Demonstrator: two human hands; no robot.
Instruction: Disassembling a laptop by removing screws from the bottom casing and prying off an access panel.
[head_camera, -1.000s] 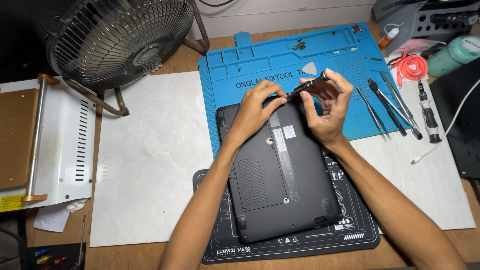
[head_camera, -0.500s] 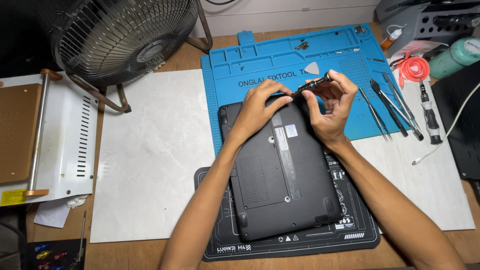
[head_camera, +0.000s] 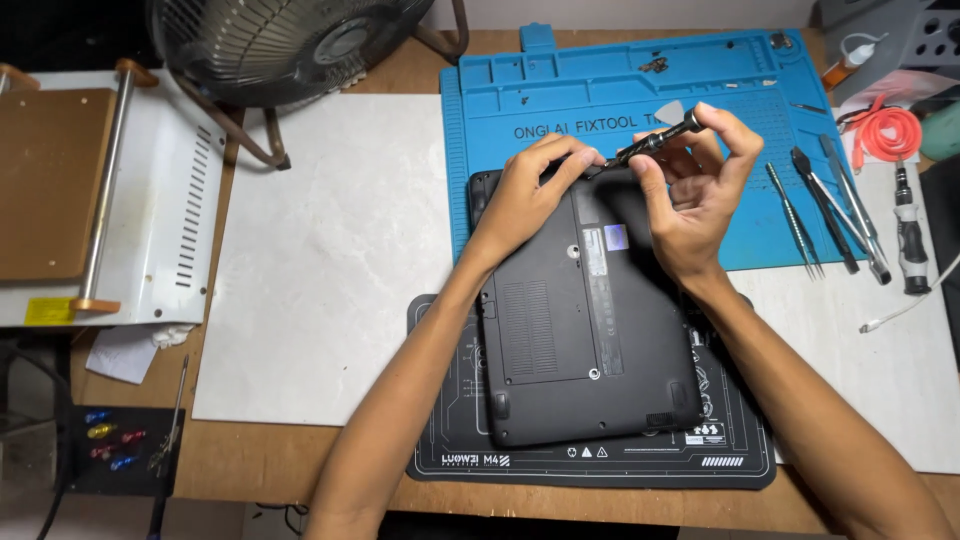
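Note:
A black laptop (head_camera: 585, 330) lies bottom side up on a black work mat (head_camera: 590, 465), its far edge over a blue repair mat (head_camera: 600, 85). My right hand (head_camera: 695, 195) holds a small dark screwdriver (head_camera: 655, 142) tilted down to the left, tip at the laptop's far edge. My left hand (head_camera: 530, 190) rests on that far edge, its fingertips pinched at the screwdriver's tip.
Tweezers and pry tools (head_camera: 825, 205) lie right of the blue mat, with an orange coiled cable (head_camera: 890, 132) and a black driver (head_camera: 910, 240). A metal fan (head_camera: 285, 45) stands at the back. A white metal device (head_camera: 150, 215) sits left, a white slab (head_camera: 330, 255) beside it.
The view has shifted slightly. My right hand has turned the screwdriver in its fingers at the laptop's far edge; my left hand stays at the tip.

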